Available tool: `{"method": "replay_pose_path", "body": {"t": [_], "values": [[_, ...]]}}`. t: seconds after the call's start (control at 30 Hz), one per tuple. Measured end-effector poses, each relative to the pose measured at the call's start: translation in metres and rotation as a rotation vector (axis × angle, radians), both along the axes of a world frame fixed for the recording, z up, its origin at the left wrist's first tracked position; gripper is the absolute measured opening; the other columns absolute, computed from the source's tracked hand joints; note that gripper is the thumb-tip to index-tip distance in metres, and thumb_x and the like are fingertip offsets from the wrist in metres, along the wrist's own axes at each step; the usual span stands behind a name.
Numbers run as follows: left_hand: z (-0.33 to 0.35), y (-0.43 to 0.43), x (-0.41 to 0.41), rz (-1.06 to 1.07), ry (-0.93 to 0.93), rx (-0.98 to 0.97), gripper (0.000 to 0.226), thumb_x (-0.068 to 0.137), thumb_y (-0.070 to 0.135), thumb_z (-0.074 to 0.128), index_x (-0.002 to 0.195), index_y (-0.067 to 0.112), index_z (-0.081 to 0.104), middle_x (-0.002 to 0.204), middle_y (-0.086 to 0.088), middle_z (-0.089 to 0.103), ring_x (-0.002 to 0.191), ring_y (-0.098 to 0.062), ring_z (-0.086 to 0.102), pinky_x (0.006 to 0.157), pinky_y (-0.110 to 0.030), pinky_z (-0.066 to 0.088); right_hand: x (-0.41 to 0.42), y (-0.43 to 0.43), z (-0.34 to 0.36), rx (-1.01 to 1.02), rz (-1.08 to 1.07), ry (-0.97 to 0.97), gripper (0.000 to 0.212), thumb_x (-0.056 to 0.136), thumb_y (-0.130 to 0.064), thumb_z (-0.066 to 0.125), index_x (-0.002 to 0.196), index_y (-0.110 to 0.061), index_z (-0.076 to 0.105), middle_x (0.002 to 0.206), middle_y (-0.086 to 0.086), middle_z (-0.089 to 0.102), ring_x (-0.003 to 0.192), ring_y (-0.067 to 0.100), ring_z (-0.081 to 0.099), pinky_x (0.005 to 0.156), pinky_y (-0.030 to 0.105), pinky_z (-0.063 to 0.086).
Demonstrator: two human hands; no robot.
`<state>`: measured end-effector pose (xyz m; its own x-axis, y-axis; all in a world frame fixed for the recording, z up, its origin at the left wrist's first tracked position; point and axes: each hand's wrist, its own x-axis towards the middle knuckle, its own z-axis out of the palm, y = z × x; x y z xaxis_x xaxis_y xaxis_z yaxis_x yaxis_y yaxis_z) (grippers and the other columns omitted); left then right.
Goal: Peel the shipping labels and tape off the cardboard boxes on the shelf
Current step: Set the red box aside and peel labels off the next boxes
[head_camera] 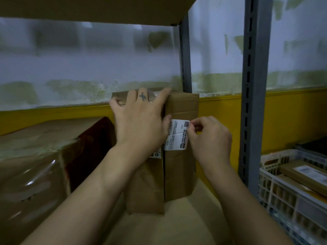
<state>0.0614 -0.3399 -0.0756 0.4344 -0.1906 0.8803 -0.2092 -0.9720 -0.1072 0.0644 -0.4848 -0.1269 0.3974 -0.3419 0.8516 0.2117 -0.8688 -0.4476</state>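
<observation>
Our left hand [139, 119] lies open, fingers spread and pressing the upper front of the cardboard box [178, 174], its thumb touching the left edge of the shipping label [177, 134]. Our right hand [210, 138] pinches the label's upper right corner between thumb and forefinger. The label is stuck high on the box, which stands upright on the shelf [159, 230], near the grey post [253, 85]. A larger taped box [31, 174] sits left; a white crate [276, 190] of flat parcels sits right.
</observation>
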Motion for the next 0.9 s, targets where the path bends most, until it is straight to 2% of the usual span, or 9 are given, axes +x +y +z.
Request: {"method": "replay_pose_path", "body": {"t": [0.1,0.27,0.53,0.7,0.83,0.9], "values": [[0.000,0.001,0.001,-0.014,0.006,-0.014,0.049,0.089,0.054,0.053,0.136,0.039,0.046,0.119,-0.009,0.056,0.115,-0.031,0.048,0.097,-0.055,0.031,-0.002,-0.003,0.008,-0.017,0.016,0.080,0.012,0.091,-0.024,0.061,0.089,-0.018,0.070,0.089,-0.002,0.064,0.081,0.016,0.059,0.067,0.030,0.043],[0.000,0.002,-0.001,-0.042,0.030,-0.039,0.047,0.090,0.054,0.053,0.134,0.038,0.047,0.122,-0.009,0.052,0.118,-0.031,0.044,0.098,-0.056,0.028,0.001,-0.002,0.013,-0.079,0.001,0.108,0.013,0.091,-0.025,0.058,0.089,-0.017,0.068,0.089,0.000,0.063,0.081,0.019,0.059,0.069,0.035,0.048],[0.000,0.004,-0.001,-0.032,0.018,-0.051,0.046,0.089,0.053,0.053,0.130,0.035,0.049,0.121,-0.010,0.052,0.117,-0.032,0.044,0.098,-0.055,0.029,0.003,-0.004,0.016,-0.138,0.046,0.157,0.008,0.091,-0.022,0.056,0.085,-0.017,0.059,0.084,-0.003,0.054,0.077,0.015,0.051,0.063,0.028,0.031],[-0.001,0.000,-0.004,-0.011,0.004,-0.065,0.046,0.087,0.051,0.055,0.129,0.032,0.051,0.121,-0.012,0.053,0.118,-0.033,0.044,0.099,-0.056,0.030,-0.001,-0.010,0.017,-0.160,0.091,0.191,0.009,0.090,-0.023,0.057,0.082,-0.020,0.056,0.081,-0.007,0.051,0.074,0.012,0.048,0.060,0.026,0.029],[-0.002,-0.002,-0.006,-0.012,0.008,-0.072,0.046,0.087,0.051,0.055,0.129,0.033,0.049,0.125,-0.012,0.051,0.121,-0.033,0.042,0.100,-0.056,0.029,-0.003,-0.013,0.016,-0.157,0.130,0.200,0.011,0.089,-0.023,0.058,0.079,-0.023,0.053,0.078,-0.011,0.048,0.071,0.009,0.047,0.054,0.016,0.027],[-0.002,-0.001,-0.007,-0.015,0.009,-0.077,0.044,0.087,0.050,0.055,0.128,0.034,0.049,0.126,-0.011,0.051,0.121,-0.032,0.042,0.101,-0.055,0.029,-0.004,-0.014,0.015,-0.162,0.150,0.202,0.011,0.088,-0.022,0.058,0.079,-0.023,0.053,0.078,-0.011,0.049,0.071,0.010,0.048,0.054,0.018,0.029]]}}
